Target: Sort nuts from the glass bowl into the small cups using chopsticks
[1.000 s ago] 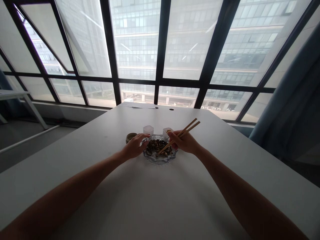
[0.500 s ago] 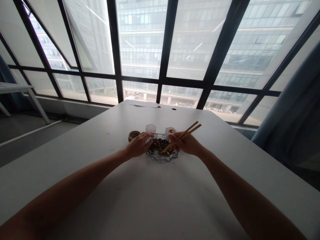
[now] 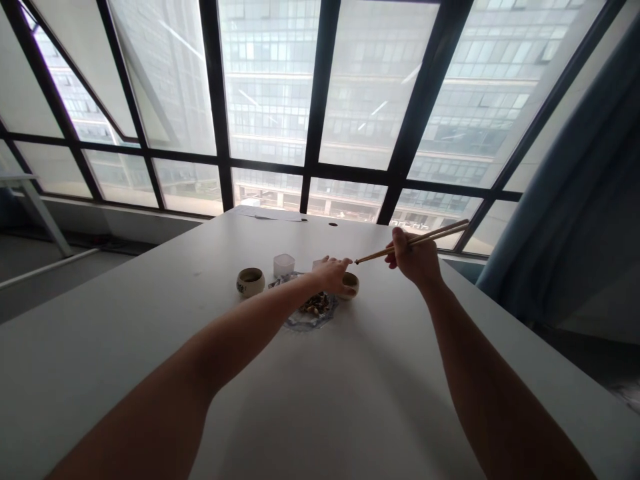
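Observation:
My right hand [image 3: 414, 259] is closed on a pair of wooden chopsticks [image 3: 440, 233], raised to the right of the dishes. Something small and dark shows at the chopstick tips, above the right round cup [image 3: 351, 285]. Across the clear glass dish [image 3: 305, 325] reaches my left hand [image 3: 334, 275], fingers apart, at the left side of that cup; whether it touches the cup I cannot tell. Dark mixed pieces [image 3: 316, 305] lie in the dish, partly under my left forearm.
Another round cup [image 3: 251, 283] with dark marks stands left of the dish. Behind are a clear plastic container [image 3: 283, 265] and a second one [image 3: 318, 265], mostly hidden. Papers [image 3: 270, 213] lie at the white table's far edge.
The chopsticks have left the dish, moving up and right with my right hand. My left hand has crossed the dish to the right cup, which now shows. The view has shifted slightly.

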Demonstrator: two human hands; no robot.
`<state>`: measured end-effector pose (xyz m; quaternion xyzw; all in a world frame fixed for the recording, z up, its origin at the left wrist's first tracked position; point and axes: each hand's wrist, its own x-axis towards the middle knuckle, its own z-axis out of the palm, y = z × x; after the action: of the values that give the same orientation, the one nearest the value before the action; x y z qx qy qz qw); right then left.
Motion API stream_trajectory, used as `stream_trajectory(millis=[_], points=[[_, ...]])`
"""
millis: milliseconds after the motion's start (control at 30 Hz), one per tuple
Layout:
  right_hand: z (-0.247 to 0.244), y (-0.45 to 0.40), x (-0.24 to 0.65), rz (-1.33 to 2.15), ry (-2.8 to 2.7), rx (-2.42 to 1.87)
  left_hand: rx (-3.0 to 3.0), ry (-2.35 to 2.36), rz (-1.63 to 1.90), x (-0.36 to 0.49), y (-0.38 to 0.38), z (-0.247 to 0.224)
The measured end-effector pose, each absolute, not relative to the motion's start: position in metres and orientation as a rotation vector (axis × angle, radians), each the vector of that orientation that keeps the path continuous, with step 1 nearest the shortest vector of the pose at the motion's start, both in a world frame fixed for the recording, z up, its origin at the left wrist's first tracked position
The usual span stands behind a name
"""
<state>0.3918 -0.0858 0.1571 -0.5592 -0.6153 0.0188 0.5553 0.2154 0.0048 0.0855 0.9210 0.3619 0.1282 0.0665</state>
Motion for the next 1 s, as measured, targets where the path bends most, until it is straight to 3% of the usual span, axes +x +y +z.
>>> stream_trajectory(millis=[133,433,1000], points=[[0.16,-0.088,0.401,0.092,-1.472,-1.382,2.784,1.122,0.299,0.228,0.012,0.08],[0.16,-0.089,0.404,0.257,-1.595,-1.437,2.894,0.873,0.507,0.224,0.001,0.072],[0.138,-0.073,0.405,0.364,-1.818,-1.447,2.761,1.109,0.465,0.22,0.013,0.072]])
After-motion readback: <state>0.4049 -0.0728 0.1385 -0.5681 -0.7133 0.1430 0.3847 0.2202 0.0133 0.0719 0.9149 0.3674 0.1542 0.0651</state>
